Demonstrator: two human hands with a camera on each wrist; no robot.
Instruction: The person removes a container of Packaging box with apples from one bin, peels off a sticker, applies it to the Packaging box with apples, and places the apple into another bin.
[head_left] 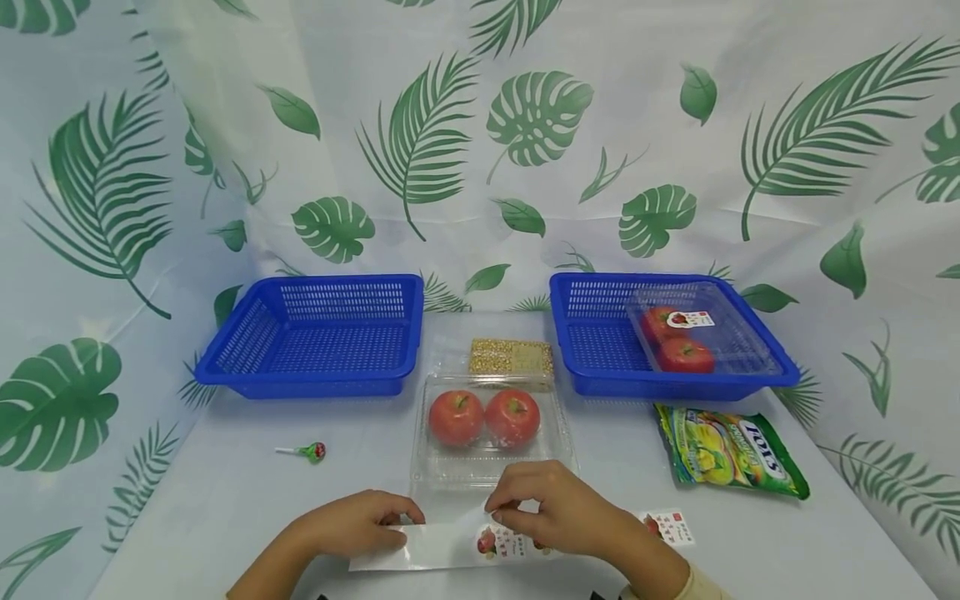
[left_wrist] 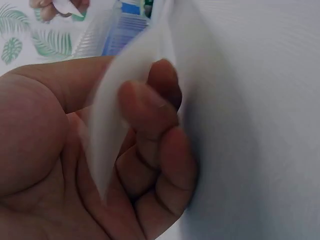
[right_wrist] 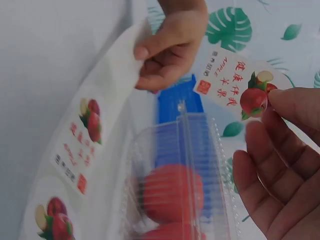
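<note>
My left hand (head_left: 367,525) pinches one end of a white strip of sticker backing (head_left: 442,546) low over the front of the table. In the left wrist view, the pale paper (left_wrist: 107,120) passes between thumb and curled fingers. My right hand (head_left: 558,508) pinches a sticker by its edge; the right wrist view shows this apple-printed sticker (right_wrist: 232,82) off the strip. Printed apple stickers (right_wrist: 85,135) remain along the strip, partly hidden under my right forearm in the head view. Just beyond my hands sits a clear plastic box (head_left: 491,471) holding two red apples (head_left: 483,419).
Two blue baskets stand at the back, a left basket (head_left: 322,385) and a right basket (head_left: 630,387) containing a stickered apple box (head_left: 738,337). A bag of yellow kernels (head_left: 510,357) lies behind the middle box. A lollipop (head_left: 311,452) lies left, a green candy bag (head_left: 731,452) right.
</note>
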